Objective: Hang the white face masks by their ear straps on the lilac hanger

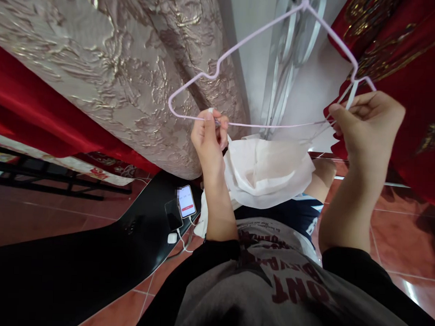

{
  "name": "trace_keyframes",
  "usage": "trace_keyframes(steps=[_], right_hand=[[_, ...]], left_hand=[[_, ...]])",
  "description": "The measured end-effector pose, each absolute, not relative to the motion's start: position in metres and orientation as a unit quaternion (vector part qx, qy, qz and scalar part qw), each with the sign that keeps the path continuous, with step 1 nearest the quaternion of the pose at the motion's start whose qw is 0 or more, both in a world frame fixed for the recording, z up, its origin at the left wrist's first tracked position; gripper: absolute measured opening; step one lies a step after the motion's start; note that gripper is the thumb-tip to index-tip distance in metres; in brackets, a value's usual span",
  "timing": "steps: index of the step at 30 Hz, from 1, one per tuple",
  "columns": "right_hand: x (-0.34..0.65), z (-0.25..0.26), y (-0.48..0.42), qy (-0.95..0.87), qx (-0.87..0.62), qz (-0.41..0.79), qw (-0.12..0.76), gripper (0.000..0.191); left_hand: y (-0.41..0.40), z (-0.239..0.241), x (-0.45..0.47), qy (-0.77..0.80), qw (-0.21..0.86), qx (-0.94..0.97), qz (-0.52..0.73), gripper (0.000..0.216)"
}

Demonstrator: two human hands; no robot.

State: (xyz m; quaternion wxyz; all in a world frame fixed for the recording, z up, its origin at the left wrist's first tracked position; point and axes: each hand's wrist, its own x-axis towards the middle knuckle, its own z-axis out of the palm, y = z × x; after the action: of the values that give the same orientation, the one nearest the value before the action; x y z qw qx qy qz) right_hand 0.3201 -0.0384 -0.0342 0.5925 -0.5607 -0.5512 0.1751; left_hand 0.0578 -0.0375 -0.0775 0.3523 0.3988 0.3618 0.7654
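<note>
A pale pink clothes hanger (257,37) spans the upper view, its hook end cut off at the top edge. My left hand (208,132) is closed around its lower bar near the left corner. At the other end, my right hand (372,118) pinches a thin white strap (352,94) that loops over the hanger's right notch. The hanger's right tip partly disappears behind this hand. Below the bar a white garment (270,169) hangs in folds over my lap, and thin straps run from it up toward my right hand.
Shiny beige patterned fabric (145,70) hangs at left, red gold-patterned fabric (419,98) at right. Further hangers (288,61) hang behind mine. On a black bench (74,267) lie a lit phone (186,201), a dark phone (173,214) and white charging cables. The floor is red tile (396,236).
</note>
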Motion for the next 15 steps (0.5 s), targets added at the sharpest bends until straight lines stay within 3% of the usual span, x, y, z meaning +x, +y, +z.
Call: trace_keyframes(steps=[2, 5, 11, 13, 15], right_hand=[[0.319, -0.03, -0.044, -0.572, -0.553, 0.192, 0.575, 0.026], [0.314, -0.02, -0.047, -0.62, -0.498, 0.192, 0.575, 0.011], [0.331, -0.02, -0.005, -0.503, -0.336, 0.164, 0.779, 0.035], [0.345, -0.029, 0.003, -0.445, -0.321, 0.124, 0.827, 0.033], [0.357, -0.04, -0.001, -0.434, -0.354, 0.136, 0.817, 0.022]], left_hand=[[-0.036, -0.079, 0.057, 0.339, 0.348, 0.407, 0.774, 0.036], [-0.034, -0.08, 0.057, 0.345, 0.34, 0.409, 0.773, 0.043], [-0.034, -0.081, 0.058, 0.313, 0.365, 0.408, 0.776, 0.037], [-0.034, -0.081, 0.059, 0.309, 0.371, 0.407, 0.775, 0.033], [-0.034, -0.081, 0.059, 0.319, 0.371, 0.404, 0.773, 0.03]])
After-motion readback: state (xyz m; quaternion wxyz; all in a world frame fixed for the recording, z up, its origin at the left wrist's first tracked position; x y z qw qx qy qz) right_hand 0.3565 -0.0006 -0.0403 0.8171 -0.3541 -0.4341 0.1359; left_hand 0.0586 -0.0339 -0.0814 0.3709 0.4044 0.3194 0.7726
